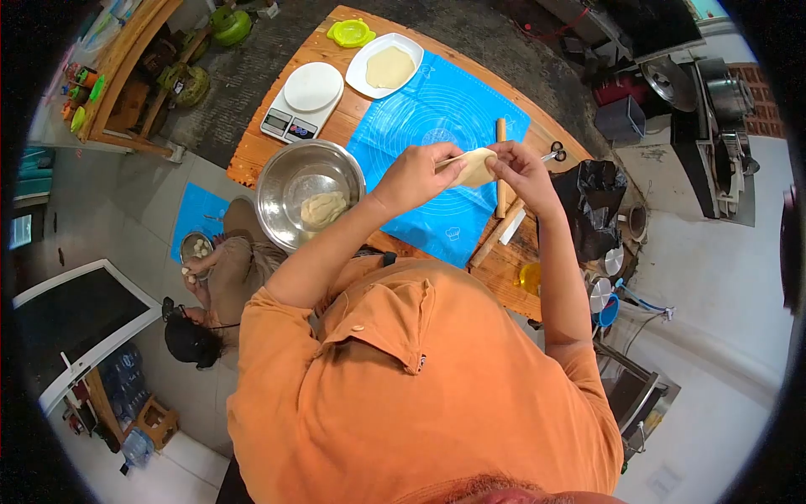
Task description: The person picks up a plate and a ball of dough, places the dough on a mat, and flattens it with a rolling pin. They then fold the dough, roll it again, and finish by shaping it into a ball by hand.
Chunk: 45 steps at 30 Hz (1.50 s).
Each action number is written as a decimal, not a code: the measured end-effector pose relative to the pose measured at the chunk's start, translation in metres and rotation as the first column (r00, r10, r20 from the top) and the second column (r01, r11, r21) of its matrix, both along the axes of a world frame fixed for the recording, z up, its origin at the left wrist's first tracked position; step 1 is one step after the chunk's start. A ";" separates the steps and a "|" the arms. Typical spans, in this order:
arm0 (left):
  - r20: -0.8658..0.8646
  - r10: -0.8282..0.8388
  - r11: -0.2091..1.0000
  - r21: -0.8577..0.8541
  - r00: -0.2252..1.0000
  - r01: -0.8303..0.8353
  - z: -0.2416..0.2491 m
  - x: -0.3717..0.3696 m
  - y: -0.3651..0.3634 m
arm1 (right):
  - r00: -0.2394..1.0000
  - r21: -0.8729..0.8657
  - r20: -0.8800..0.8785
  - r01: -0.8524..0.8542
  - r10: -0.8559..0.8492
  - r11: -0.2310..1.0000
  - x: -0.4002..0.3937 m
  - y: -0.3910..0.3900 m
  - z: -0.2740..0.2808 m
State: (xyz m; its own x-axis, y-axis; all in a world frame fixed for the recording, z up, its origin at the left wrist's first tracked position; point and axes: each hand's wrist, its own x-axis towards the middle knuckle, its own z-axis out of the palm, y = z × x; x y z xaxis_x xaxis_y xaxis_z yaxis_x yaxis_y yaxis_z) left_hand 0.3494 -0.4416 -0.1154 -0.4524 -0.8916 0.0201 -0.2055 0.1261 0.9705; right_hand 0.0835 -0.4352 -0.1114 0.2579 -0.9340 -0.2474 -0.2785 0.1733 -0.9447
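Observation:
Between my two hands a thin, flat piece of dough (475,171) is held up above a blue silicone baking mat (445,227) with printed circles. My left hand (420,178) pinches its left edge. At its right edge, the fingers of my right hand (522,173) are closed on it too. Below my left forearm is a steel bowl (273,189) with a lump of dough (323,208) inside. A rolling pin (501,131) lies on the mat's right side, partly behind my right hand. Another wooden stick (495,235) rests at the mat's lower right edge.
A white kitchen scale (312,87), a white dish (359,71) holding flat dough, and a yellow-green mold (351,34) stand at the table's far left. Scissors (556,152) and a black plastic bag (593,210) are on the right. Another person (243,252) works low at left.

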 end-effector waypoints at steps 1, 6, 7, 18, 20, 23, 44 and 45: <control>0.023 -0.005 1.000 -0.016 1.000 0.005 0.000 0.001 -0.004 | 0.999 -0.010 0.045 0.010 -0.009 1.000 0.000 -0.001 -0.007; 0.130 -0.017 0.997 -0.069 0.991 0.026 -0.016 0.008 -0.024 | 0.977 0.026 0.156 0.142 -0.144 0.990 -0.002 0.007 -0.043; 0.116 0.008 0.995 -0.105 0.993 0.004 -0.022 0.010 -0.028 | 0.976 0.032 0.139 0.162 -0.165 0.986 -0.008 0.011 -0.057; 0.228 0.165 0.986 -0.043 0.960 -0.159 -0.062 0.029 -0.070 | 0.954 0.204 0.085 0.264 -0.286 0.943 -0.015 0.099 -0.113; 0.204 0.206 0.978 -0.047 0.957 -0.201 -0.069 0.027 -0.072 | 0.946 0.269 0.083 0.280 -0.312 0.921 -0.012 0.111 -0.122; 0.120 0.246 0.969 0.012 0.962 -0.249 -0.082 0.019 -0.071 | 0.906 0.346 0.155 0.323 -0.393 0.881 0.003 0.120 -0.131; -0.125 0.421 0.606 0.776 0.898 -0.176 -0.102 -0.019 -0.005 | 0.524 0.654 0.478 0.323 -0.705 0.684 0.043 0.049 -0.132; -0.109 0.422 0.594 0.783 0.900 -0.184 -0.105 -0.020 -0.007 | 0.523 0.655 0.455 0.351 -0.720 0.669 0.041 0.045 -0.134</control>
